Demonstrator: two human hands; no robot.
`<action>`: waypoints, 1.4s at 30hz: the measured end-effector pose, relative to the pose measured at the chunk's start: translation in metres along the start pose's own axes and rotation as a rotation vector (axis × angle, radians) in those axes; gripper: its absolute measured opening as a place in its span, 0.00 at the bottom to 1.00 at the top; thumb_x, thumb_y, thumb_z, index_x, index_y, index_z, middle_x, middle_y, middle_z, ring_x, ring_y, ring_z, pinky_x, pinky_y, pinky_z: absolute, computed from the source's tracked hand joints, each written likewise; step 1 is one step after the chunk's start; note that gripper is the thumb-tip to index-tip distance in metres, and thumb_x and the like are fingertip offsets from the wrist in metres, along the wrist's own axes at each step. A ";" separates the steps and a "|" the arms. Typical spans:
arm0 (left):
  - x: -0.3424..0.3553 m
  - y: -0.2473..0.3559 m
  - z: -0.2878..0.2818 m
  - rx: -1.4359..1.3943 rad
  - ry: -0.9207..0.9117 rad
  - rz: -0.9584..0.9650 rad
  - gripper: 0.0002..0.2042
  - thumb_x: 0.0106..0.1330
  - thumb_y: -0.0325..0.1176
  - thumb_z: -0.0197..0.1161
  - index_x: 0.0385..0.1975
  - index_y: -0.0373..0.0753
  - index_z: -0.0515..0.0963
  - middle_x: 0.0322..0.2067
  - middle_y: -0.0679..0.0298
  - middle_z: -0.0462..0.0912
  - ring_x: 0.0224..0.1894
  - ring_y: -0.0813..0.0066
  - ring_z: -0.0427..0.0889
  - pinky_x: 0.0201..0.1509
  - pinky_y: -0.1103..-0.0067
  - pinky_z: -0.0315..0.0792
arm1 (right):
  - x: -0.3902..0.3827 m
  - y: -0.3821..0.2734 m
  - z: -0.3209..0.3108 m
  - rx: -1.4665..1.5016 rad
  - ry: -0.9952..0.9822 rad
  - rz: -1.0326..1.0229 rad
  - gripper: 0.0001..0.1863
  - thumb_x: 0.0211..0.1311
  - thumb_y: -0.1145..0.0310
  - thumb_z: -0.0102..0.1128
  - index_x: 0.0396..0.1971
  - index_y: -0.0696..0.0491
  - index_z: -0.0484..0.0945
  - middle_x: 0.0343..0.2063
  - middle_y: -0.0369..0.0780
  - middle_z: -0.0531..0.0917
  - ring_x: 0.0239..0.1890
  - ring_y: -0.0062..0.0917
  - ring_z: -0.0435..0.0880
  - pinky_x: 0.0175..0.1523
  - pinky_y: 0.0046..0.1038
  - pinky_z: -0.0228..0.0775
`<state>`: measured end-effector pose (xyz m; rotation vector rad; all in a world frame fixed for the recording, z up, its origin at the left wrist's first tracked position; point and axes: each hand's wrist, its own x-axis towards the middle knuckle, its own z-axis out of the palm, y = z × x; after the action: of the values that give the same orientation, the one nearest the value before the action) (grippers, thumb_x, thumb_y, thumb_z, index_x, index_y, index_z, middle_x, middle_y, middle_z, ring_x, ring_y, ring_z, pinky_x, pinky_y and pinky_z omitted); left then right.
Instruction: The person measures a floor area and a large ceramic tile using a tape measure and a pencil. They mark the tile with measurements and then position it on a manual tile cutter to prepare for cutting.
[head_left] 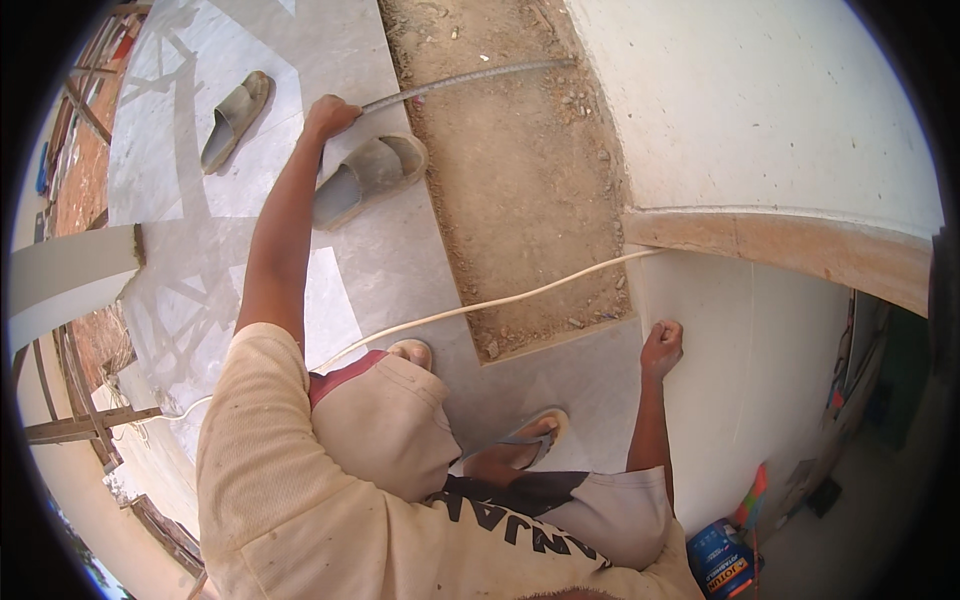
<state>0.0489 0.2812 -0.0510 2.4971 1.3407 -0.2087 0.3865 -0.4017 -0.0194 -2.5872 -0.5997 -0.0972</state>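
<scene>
The strip of bare earth (520,190) between the smooth grey floor (400,270) and the pale wall (760,110) looks like the unfinished part of the work. To the left of the strip and around its near end, the hard surface is in place; inside it, only brown soil shows, with small stones and crumbs gathered along its right side and near corner. The soil looks fairly even through the middle, so some levelling may be done, while the loose bits at the margins suggest that clearing or smoothing is left; this is a judgement, as no covering shows within the strip. The grey rod (470,78) spans the far part of the strip, from its left edge nearly to the wall on its right; whether its whole length touches the soil cannot be told. The left hand (333,118), just left of the strip, is closed around the rod's near end, beside a worn sandal (372,180). The right hand (661,350), just right of the strip's near corner, is curled into a fist; whether something small is inside it cannot be told. A cream cord (525,293) crosses the near part of the strip.
</scene>
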 end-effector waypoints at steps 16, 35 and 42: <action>-0.015 0.022 -0.014 -0.078 0.019 -0.126 0.22 0.54 0.46 0.60 0.35 0.30 0.83 0.42 0.43 0.81 0.49 0.48 0.80 0.54 0.65 0.72 | 0.000 0.000 -0.002 0.019 -0.024 0.052 0.07 0.59 0.67 0.58 0.31 0.55 0.75 0.18 0.39 0.78 0.19 0.31 0.78 0.29 0.34 0.71; -0.025 0.032 -0.020 -0.169 0.042 -0.187 0.18 0.54 0.43 0.60 0.36 0.35 0.82 0.42 0.45 0.82 0.48 0.49 0.80 0.53 0.64 0.73 | 0.000 0.003 -0.004 -0.008 -0.011 0.028 0.06 0.59 0.67 0.58 0.31 0.54 0.75 0.18 0.40 0.78 0.20 0.32 0.79 0.29 0.35 0.71; -0.026 0.033 -0.017 -0.071 0.050 -0.151 0.19 0.56 0.43 0.58 0.38 0.33 0.82 0.44 0.45 0.81 0.49 0.48 0.79 0.54 0.63 0.72 | -0.003 0.007 -0.003 -0.039 -0.027 0.039 0.08 0.61 0.68 0.57 0.33 0.57 0.76 0.19 0.39 0.77 0.20 0.27 0.76 0.29 0.31 0.70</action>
<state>0.0617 0.2486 -0.0215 2.3598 1.5309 -0.1291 0.3871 -0.4094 -0.0198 -2.6407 -0.5625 -0.0620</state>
